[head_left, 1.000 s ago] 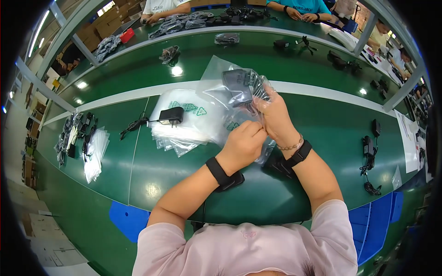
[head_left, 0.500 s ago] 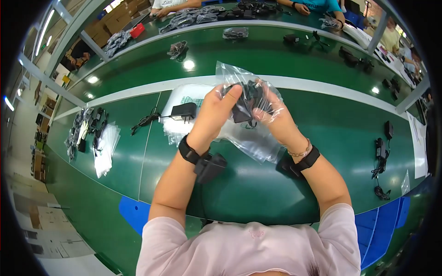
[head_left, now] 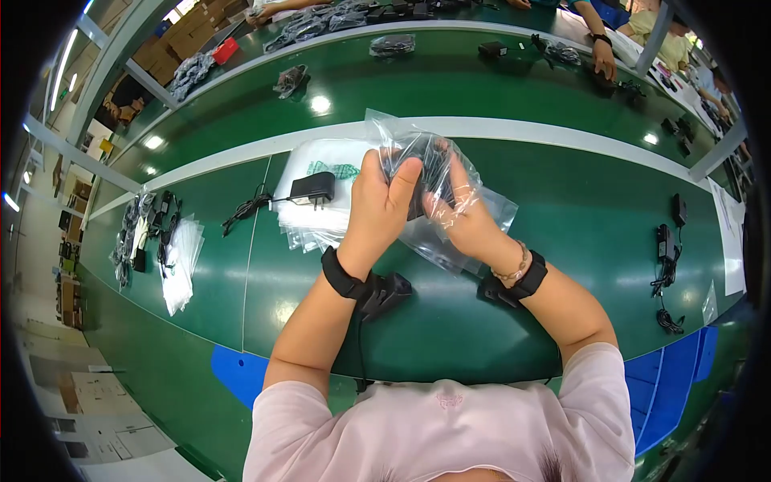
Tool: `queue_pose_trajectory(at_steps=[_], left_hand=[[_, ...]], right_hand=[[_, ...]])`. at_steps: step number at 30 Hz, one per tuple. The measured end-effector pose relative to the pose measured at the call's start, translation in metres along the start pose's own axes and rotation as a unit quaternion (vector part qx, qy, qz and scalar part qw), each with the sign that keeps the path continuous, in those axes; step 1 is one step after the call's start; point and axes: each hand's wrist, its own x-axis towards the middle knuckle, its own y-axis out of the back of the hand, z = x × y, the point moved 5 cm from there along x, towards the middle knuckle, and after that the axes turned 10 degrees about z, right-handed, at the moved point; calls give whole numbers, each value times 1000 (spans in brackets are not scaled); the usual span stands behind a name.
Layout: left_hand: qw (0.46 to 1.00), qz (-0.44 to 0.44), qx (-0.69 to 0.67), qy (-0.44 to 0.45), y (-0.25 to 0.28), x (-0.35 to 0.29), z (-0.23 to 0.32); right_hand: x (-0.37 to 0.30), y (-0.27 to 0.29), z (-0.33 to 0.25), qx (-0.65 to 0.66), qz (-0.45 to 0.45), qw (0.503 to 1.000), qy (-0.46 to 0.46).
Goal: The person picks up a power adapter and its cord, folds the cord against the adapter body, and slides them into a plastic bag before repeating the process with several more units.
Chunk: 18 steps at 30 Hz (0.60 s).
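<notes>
Over the green bench I hold a clear plastic bag (head_left: 438,145) with a black power adapter (head_left: 415,201) and its cable in it. My left hand (head_left: 381,197) is closed on the bag's left side, thumb on top. On the other side my right hand (head_left: 466,217) grips it, fingers curled over the film. My hands hide part of the adapter. Under and beside them lies a stack of clear bags (head_left: 301,229) with green print. A second black adapter (head_left: 313,187) rests on that stack, its plug pins toward me and its coiled cable (head_left: 245,210) running left.
At the left lie bundled adapters (head_left: 136,233) and a fan of clear bags (head_left: 185,261). Adapters with cables (head_left: 664,249) lie at the right, near white paper (head_left: 729,233). Beyond the pale ledge, bagged adapters (head_left: 392,46) sit on a green surface, where a co-worker's hand (head_left: 604,58) reaches in.
My hands have closed further round the bag, and less of the adapter shows between them. The view has shifted slightly. At the far right a co-worker's hand has come down onto the green surface.
</notes>
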Motion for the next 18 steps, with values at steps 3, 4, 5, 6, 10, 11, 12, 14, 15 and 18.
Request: queue_pose_trajectory(at_steps=[3, 4, 5, 6, 10, 11, 12, 14, 15, 18], left_hand=[[996, -16, -79, 48, -2, 1, -8], [990, -22, -116, 72, -2, 0, -11], [991, -21, -115, 72, -4, -2, -12], [987, -26, -138, 78, -10, -6, -12], [978, -45, -185, 85, -31, -23, -5], [978, -52, -182, 82, -34, -27, -3], [979, -59, -179, 80, -35, -30, -2], [974, -93, -196, 74, -38, -27, -4], [967, -126, -211, 67, -39, -24, -4], [938, -155, -264, 161, -22, -10, -17]], right_hand=[[-1, 2, -12, -88, -4, 981, 171], [-1, 0, -16, -86, -5, 982, 171], [-3, 0, -18, -94, 12, 985, 145], [-4, -1, -22, -102, 29, 987, 118], [5, 5, -12, 85, 71, 993, -44], [6, 5, -7, 182, 81, 973, -112], [7, 7, -6, 181, 81, 974, -112], [9, 12, -7, 158, 79, 980, -87], [10, 15, -7, 147, 78, 983, -74], [14, 22, -1, 115, 73, 987, -83]])
